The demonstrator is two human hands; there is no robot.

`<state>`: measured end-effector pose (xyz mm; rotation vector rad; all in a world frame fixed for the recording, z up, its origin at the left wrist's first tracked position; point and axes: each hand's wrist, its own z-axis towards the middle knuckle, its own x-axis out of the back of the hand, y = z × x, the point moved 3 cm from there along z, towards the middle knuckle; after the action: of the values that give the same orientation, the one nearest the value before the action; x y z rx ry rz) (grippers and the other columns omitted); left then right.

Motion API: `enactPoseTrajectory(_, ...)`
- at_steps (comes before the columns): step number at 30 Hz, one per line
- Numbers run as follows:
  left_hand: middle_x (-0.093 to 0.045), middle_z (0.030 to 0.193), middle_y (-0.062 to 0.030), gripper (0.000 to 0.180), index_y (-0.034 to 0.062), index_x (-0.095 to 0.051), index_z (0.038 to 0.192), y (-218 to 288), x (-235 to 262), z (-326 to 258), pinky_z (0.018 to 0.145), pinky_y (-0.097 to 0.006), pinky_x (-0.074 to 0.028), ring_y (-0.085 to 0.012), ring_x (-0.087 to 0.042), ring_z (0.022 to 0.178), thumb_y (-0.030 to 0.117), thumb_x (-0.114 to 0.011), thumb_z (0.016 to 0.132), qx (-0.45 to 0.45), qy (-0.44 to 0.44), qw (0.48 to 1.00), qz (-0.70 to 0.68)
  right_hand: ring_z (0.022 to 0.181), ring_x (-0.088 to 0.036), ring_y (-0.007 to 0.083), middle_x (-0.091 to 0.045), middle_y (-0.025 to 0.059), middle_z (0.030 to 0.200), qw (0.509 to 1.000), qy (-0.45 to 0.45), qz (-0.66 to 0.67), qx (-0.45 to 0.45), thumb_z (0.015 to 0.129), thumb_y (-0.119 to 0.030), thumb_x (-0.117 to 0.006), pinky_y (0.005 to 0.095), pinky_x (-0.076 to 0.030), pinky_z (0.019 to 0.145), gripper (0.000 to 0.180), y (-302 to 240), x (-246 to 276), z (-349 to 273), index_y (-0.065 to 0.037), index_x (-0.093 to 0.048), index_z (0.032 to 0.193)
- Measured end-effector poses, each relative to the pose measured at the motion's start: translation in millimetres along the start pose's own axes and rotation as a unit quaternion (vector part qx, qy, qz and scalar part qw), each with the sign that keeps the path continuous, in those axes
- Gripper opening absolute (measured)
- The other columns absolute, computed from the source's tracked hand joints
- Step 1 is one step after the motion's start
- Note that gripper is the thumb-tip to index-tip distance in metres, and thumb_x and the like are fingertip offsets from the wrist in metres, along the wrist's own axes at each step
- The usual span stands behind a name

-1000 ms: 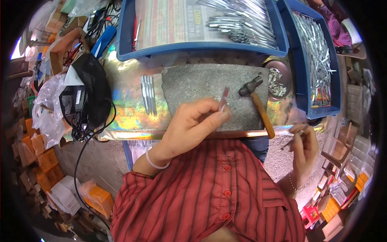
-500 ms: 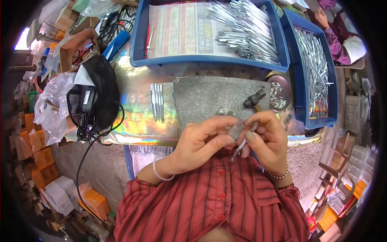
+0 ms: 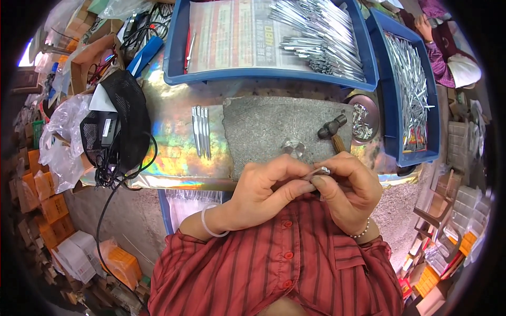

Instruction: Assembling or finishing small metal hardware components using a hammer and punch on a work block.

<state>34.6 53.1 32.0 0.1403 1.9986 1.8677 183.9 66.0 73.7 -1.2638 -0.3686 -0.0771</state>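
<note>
Both my hands meet in front of my shirt, fingertips almost touching. My right hand [image 3: 350, 189] is closed in a pinch around a slim metal tool [image 3: 324, 170], whose silvery end shows above the thumb; the rest is hidden by fingers. Thumb and forefinger of my left hand [image 3: 269, 189] pinch a thin greyish piece against that end; its kind is unclear. Beyond the hands lies a worn grey slab [image 3: 274, 118] carrying a small hammer [image 3: 333, 129] and a little clear, shiny round item [image 3: 293, 148]. Several slim metal tools [image 3: 201, 131] lie side by side left of the slab.
A round dish [image 3: 373, 102] of small metal parts stands right of the slab. Behind is a blue tray [image 3: 226, 76] with piled metal tools; another blue tray [image 3: 379, 52] stands right. A black mesh bag [image 3: 124, 126] with cables sits left. A co-worker's hand [image 3: 423, 27] shows far right.
My right hand has turned the metal tool, so its shaft no longer shows pointing down toward me. My fingertips have come together around its end. More of the hammer handle shows.
</note>
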Motion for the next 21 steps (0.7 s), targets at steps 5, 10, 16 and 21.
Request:
enactPoseTrajectory(5, -0.065, 0.080, -0.0066, 0.011, -0.0012, -0.056, 0.094, -1.9, -1.8, -1.0, 0.063, -0.022, -0.049, -0.0096, -0.062, 0.073, 0.004, -0.058, 0.085, -0.025, -0.005, 0.998, -0.057, 0.053, -0.051, 0.0095, -0.058, 0.0076, 0.069, 1.000, 0.008, 0.016, -0.003, 0.075, -0.003, -0.068, 0.0211, -0.039, 0.044, 0.014, 0.5, -0.1, -0.9, 0.003, -0.059, 0.085)
enactPoseTrajectory(10, -0.064, 0.084, -0.0077, 0.011, -0.0019, -0.053, 0.096, -3.6, -0.8, -1.6, 0.066, -0.022, -0.048, -0.0094, -0.061, 0.077, 0.001, -0.057, 0.085, -0.030, -0.021, 0.998, -0.059, 0.052, -0.052, 0.0112, -0.059, 0.0084, 0.069, 1.000, 0.003, 0.005, 0.028, 0.075, -0.002, -0.068, 0.0217, -0.039, 0.044, 0.014, -2.8, 1.5, 2.7, 0.003, -0.059, 0.085)
enactPoseTrajectory(16, -0.064, 0.077, -0.0062, 0.010, -0.0009, -0.054, 0.091, 7.0, -0.7, 0.6, 0.063, -0.020, -0.047, -0.0071, -0.059, 0.073, 0.002, -0.060, 0.084, -0.055, -0.027, 0.997, 0.050, 0.050, -0.052, 0.0124, -0.059, 0.0088, 0.067, 0.999, -0.008, -0.014, 0.040, 0.075, -0.002, -0.068, 0.0221, -0.039, 0.043, 0.014, -6.8, 1.2, 2.5, 0.002, -0.059, 0.085)
enactPoseTrajectory(21, -0.064, 0.072, -0.0051, 0.009, 0.0004, -0.056, 0.088, 12.4, 0.2, -1.9, 0.059, -0.021, -0.046, -0.0060, -0.059, 0.070, 0.005, -0.062, 0.083, -0.014, -0.039, 0.995, 0.092, 0.050, -0.052, 0.0089, -0.060, 0.0081, 0.068, 0.995, -0.038, 0.031, -0.083, 0.077, -0.003, -0.066, 0.0210, -0.039, 0.043, 0.013, -1.8, 2.4, -5.5, 0.003, -0.059, 0.085)
